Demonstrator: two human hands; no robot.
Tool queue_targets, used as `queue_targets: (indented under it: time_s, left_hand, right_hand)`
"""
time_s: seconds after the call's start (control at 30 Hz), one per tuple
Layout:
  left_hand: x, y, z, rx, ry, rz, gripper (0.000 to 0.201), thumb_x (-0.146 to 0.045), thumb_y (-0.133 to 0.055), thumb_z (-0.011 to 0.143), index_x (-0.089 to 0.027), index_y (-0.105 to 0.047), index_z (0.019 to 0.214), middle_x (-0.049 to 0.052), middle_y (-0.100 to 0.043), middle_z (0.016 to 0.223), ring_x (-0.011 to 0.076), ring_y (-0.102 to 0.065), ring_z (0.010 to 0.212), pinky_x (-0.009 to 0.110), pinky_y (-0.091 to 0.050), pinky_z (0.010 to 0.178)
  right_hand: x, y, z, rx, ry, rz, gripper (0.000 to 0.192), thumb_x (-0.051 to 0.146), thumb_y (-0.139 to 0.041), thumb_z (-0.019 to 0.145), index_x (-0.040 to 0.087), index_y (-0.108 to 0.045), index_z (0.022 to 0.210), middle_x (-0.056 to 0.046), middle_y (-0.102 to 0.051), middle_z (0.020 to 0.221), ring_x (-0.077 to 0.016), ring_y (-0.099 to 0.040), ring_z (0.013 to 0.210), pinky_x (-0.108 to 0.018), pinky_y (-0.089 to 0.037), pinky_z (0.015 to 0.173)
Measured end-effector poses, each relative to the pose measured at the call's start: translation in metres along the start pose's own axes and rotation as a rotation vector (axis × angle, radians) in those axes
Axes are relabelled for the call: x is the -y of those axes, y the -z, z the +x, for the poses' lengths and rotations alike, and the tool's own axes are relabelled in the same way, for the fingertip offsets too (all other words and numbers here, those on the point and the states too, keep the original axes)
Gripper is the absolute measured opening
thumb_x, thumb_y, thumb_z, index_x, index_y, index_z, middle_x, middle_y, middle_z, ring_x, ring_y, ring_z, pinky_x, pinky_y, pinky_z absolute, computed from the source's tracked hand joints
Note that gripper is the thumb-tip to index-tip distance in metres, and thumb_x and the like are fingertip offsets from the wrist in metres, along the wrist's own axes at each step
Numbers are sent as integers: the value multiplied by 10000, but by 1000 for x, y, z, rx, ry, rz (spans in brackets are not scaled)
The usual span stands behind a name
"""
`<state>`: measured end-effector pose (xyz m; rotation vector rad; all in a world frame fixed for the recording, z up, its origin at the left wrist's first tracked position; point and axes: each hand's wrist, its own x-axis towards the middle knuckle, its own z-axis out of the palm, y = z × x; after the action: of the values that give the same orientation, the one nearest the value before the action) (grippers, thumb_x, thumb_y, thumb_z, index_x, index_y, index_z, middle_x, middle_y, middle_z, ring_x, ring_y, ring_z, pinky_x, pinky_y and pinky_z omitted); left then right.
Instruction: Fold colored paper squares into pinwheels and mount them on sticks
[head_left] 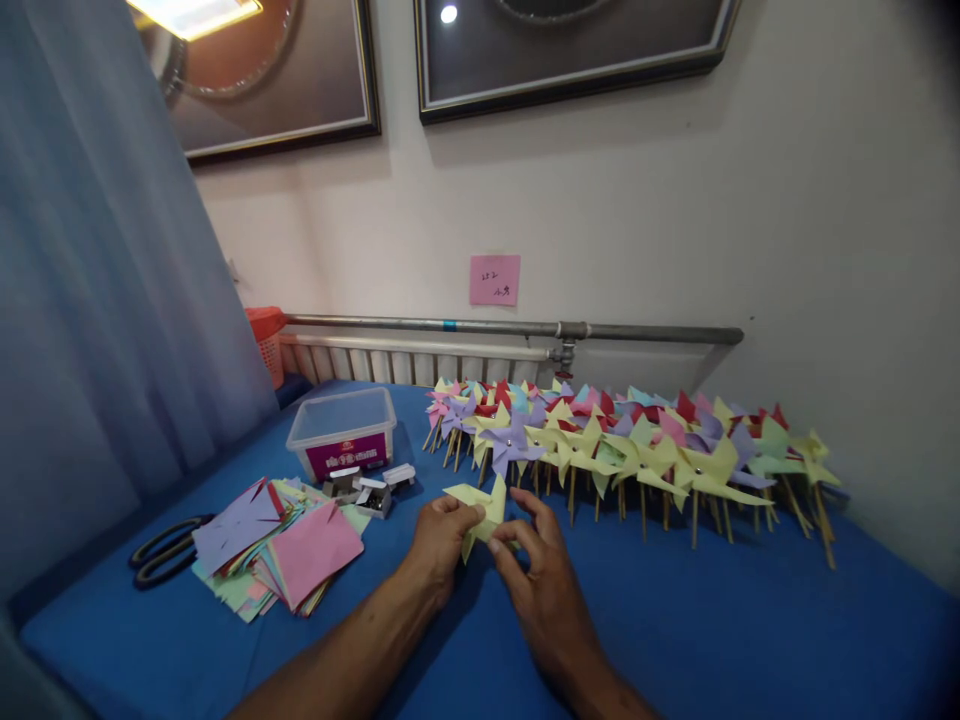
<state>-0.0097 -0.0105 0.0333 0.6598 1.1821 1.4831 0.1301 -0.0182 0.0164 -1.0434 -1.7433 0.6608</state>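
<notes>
both hands are on a pale yellow pinwheel point(480, 510) held just above the blue worktop point(712, 620), near the middle front. left hand point(441, 540) has its grip pinched on the left side of the paper, thumb on top. right hand point(541, 580) pinches the lower right bit with fingertips, other fingers curled over it. behind, a long row of finished pinwheels point(637, 450) on sticks lies across the worktop, yellow, purple, red, pink, green. to the left there's a stack of paper squares point(281, 550), scissors point(161, 550) beside it, a few small boxes point(371, 488) and a clear tub point(343, 430) with a lid. pink note point(494, 279) on the wall.
</notes>
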Motion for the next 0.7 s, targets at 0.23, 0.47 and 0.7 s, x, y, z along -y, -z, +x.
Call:
queue_targets:
  time_s: [0.23,0.47,0.7]
  left_hand:
    - [3,-3,-1,-1,-13,120,318,-327,-817,525,-177,-538,547,-42,-506,447,74,-405,409,227,-275,437]
    - [5,-3,1,-6,-53,202,275,-335,-787,535,-165,-571,550,-27,-529,465,83,-415,426,229,-287,449]
    - [6,-2,2,10,-109,249,282,-351,-794,525,-159,-588,537,-41,-504,472,72,-384,451,230,-280,459]
  right_hand:
    - [-12,-1,11,-46,-216,158,246,431,-673,804,244,-688,645,-123,-635,1317,-335,-568,1257,-444,-440,1038]
    - [-11,2,16,-44,-308,180,227,392,-694,732,240,-672,564,-123,-701,1213,-333,-618,1187,-439,-415,1053]
    - [-9,3,14,-56,-231,158,216,385,-697,752,244,-679,589,-127,-683,1229,-332,-601,1195,-450,-414,1049]
